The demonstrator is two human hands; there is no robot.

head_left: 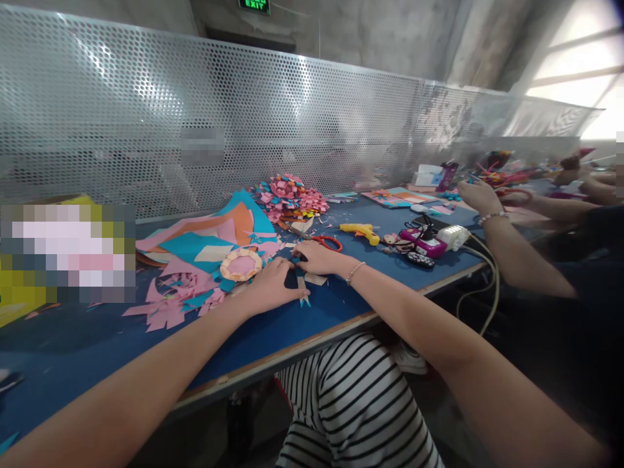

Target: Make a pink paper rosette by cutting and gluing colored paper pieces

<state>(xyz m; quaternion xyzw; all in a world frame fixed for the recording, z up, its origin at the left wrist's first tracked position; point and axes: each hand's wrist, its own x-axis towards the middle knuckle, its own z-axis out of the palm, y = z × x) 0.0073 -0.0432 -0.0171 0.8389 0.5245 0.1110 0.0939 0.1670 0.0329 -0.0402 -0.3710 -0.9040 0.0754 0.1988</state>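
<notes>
My left hand [271,284] lies on the blue table [88,344] with its fingers pressed onto a narrow blue paper strip [301,290]. My right hand [318,257] pinches the upper end of the same strip. The strip's forked lower end pokes out below my left fingers. Just left of my hands lies a round pink and cream paper ring [240,263] on blue paper scraps.
Sheets of blue, pink and orange paper [205,237] are spread left of centre, behind them a heap of small folded pieces [288,195]. Red-handled scissors [325,242], a yellow glue gun [359,231] and a pink device [425,242] lie to the right. Another person's hand [480,195] works at far right.
</notes>
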